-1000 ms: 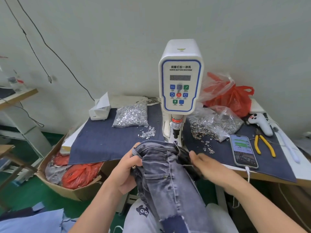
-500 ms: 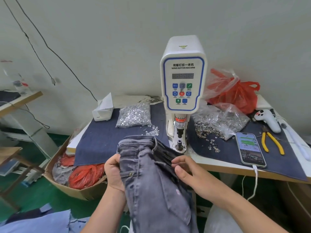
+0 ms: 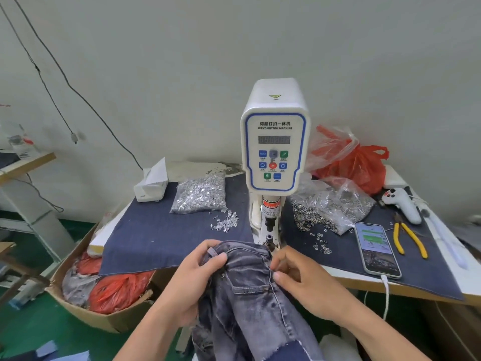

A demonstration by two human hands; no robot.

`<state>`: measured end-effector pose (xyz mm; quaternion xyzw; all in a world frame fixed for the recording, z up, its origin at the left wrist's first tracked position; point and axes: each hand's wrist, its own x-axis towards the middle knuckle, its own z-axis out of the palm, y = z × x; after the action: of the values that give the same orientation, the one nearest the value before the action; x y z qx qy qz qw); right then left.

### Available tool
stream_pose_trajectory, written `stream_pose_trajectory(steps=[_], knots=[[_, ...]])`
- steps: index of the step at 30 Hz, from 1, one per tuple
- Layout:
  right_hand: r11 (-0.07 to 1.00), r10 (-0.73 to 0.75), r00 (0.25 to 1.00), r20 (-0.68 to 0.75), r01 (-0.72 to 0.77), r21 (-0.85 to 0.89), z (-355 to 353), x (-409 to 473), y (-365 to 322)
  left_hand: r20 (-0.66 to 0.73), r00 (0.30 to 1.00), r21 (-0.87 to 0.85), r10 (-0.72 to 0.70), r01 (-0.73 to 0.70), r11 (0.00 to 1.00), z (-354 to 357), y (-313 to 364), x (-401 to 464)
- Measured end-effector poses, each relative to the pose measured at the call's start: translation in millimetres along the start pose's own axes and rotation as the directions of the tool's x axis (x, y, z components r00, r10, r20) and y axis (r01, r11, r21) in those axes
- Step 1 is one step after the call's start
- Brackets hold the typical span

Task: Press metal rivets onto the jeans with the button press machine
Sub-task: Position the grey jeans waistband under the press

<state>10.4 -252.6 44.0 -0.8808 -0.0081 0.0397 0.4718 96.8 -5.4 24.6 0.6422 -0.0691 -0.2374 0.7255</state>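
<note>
The white button press machine [image 3: 274, 142] stands at the middle of the table, its lower die [image 3: 269, 239] just behind the cloth. Grey washed jeans [image 3: 250, 290] hang over the table's front edge, waistband up against the die. My left hand [image 3: 192, 280] grips the left side of the waistband near a belt loop. My right hand [image 3: 299, 280] pinches the right edge of the jeans at the pocket seam. A clear bag of silver rivets [image 3: 200, 195] lies left of the machine, with several loose rivets [image 3: 226, 222] beside it.
A bag of ring-shaped metal parts [image 3: 330, 204] lies right of the machine. Further right are a phone on a cable [image 3: 376, 248], yellow pliers [image 3: 410, 239], a white handheld tool [image 3: 403, 204] and red plastic bags [image 3: 356, 162]. A cardboard box of scraps [image 3: 86, 295] sits left below the table.
Both hands have turned and shifted the jeans, bringing the waistband forward to just in front of the lower die. My right hand has moved from flat on the cloth to pinching its edge.
</note>
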Motion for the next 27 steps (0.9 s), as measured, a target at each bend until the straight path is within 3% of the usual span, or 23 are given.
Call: stream_pose_trajectory(steps=[1, 3, 5, 7, 10, 13, 15, 21, 27], knots=[[0.999, 0.014, 1.0, -0.021, -0.015, -0.046, -1.7, 4.8, 4.4, -0.054, 0.998, 0.11, 0.012, -0.006, 0.994, -1.0, -3.1, 0.5], [0.987, 0.068, 0.978, -0.199, -0.095, -0.132, -15.9, 21.1, 18.6, -0.101, 0.994, 0.283, 0.041, -0.011, 0.959, 5.9, -6.2, 5.6], [0.934, 0.125, 0.898, -0.421, -0.25, -0.256, -40.5, 46.8, 37.7, -0.084, 0.995, 0.411, 0.06, -0.021, 0.912, 18.5, -4.5, 12.0], [0.836, 0.152, 0.844, -0.515, -0.388, -0.388, -66.6, 76.3, 59.5, -0.095, 0.992, 0.482, 0.083, -0.027, 0.876, 32.1, -5.1, 22.2], [0.721, 0.197, 0.85, -0.489, -0.463, -0.515, -83.2, 112.6, 83.5, -0.181, 0.976, 0.612, 0.121, 0.016, 0.791, 40.5, -13.1, 43.5], [0.696, 0.198, 0.864, -0.462, -0.456, -0.555, -81.9, 134.6, 96.1, -0.309, 0.93, 0.765, 0.198, 0.119, 0.634, 34.9, -23.1, 64.7], [0.689, 0.173, 0.862, -0.477, -0.452, -0.566, -80.2, 139.7, 99.4, -0.321, 0.915, 0.82, 0.242, 0.141, 0.555, 30.9, -25.7, 74.7], [0.587, 0.091, 0.855, -0.51, -0.46, -0.666, -76.7, 141.8, 105.9, -0.284, 0.941, 0.842, 0.186, 0.152, 0.517, 31.0, -21.5, 103.3], [0.676, 0.067, 0.839, -0.54, -0.436, -0.594, -80.5, 140.1, 103.0, -0.303, 0.945, 0.823, 0.122, 0.195, 0.533, 24.9, -22.4, 118.0]])
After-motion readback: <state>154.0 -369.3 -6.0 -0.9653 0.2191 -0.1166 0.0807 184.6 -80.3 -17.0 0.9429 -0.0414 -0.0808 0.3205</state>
